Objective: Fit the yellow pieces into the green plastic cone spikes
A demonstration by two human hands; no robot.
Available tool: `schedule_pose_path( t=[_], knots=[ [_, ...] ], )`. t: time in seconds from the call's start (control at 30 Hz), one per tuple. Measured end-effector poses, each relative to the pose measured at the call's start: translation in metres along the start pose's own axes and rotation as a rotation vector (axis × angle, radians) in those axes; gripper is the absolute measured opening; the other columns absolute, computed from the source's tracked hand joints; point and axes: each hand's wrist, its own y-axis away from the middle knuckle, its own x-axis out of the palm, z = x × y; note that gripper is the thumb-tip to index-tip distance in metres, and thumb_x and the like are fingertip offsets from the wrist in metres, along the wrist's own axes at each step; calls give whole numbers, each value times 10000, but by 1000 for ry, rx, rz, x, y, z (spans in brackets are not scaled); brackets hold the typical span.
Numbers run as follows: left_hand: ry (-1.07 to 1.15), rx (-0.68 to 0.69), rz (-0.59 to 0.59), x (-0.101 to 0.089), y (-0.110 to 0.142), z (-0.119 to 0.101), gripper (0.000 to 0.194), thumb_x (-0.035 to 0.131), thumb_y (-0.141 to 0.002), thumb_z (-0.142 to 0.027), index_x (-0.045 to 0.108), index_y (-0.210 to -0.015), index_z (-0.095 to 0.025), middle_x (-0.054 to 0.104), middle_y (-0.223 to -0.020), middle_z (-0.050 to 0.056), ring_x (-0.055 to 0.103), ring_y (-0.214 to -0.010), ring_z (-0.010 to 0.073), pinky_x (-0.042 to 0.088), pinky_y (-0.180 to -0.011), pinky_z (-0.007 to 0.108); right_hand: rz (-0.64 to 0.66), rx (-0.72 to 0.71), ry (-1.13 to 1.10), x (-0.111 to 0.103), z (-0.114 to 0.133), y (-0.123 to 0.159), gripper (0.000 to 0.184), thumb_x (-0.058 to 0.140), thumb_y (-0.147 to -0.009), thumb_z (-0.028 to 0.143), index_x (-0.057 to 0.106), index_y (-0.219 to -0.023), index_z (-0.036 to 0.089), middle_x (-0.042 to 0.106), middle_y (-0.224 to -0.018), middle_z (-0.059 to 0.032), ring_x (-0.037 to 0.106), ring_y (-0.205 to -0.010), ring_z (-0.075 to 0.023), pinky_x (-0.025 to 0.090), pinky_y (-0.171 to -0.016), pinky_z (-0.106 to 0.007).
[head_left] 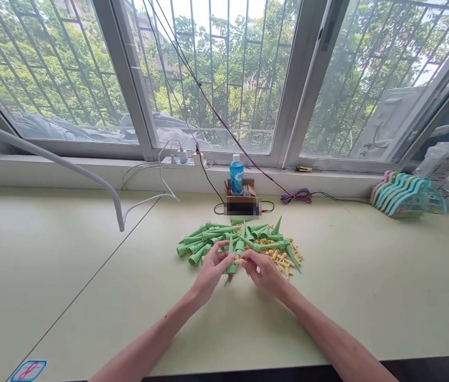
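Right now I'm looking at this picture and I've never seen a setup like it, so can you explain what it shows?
There's no machine, just a person's two bare hands, seen from a camera worn on their head, facing forward and down. The left hand holds a green spike; the right hand pinches a small yellow piece beside it. On the pale table, more green spikes and yellow pieces lie heaped. Beyond, a blue bottle stands near the windows.

Below the blue bottle, a dark object is blurred beyond recognition. Nearer than the bottle, the left hand and right hand hide parts of a yellow peg.
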Motion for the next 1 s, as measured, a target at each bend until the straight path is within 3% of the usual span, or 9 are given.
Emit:
schedule_pose_path(
  t=[0.3, 0.47, 0.67, 1.0],
  knots=[
    [-182, 107, -16, 1, 2, 1, 466, 679, -821, -458, 465, -1170, -236, 430, -698, -58, 483, -596, 119, 443, -410, 185, 4, 11, -42, 0, 0, -1, 244, 409, -998, 364, 520, -842, 211, 416, -613, 39, 360, -525, -120, 302, -514, -245],
    [-305, 175, -26, 0, 4, 4, 435, 624, -860, -459, 462, -1208, -254, 495, -771, -27, 524, -641, 134, 444, -452, 191, 13, 27, -90, 1, -2, -2, 243, 420, -988, 373, 501, -824, 214, 402, -607, 41, 349, -517, -118, 288, -502, -244],
    [-437, 306, -57, 0, 6, 3, 375, 607, -881, -389, 498, -1216, -263, 548, -802, -5, 559, -796, 171, 515, -695, 278, 22, 64, -136, -1, 2, -2, 225, 435, -978, 347, 484, -805, 212, 375, -573, 55, 336, -491, -111, 279, -485, -235],
    [-506, 351, -39, -1, 4, 6, 350, 563, -921, -345, 488, -1254, -267, 550, -885, 16, 566, -824, 167, 532, -734, 290, 21, 83, -148, -2, -2, -3, 220, 451, -973, 346, 494, -807, 208, 366, -575, 52, 315, -501, -113, 255, -487, -240]
  ],
)
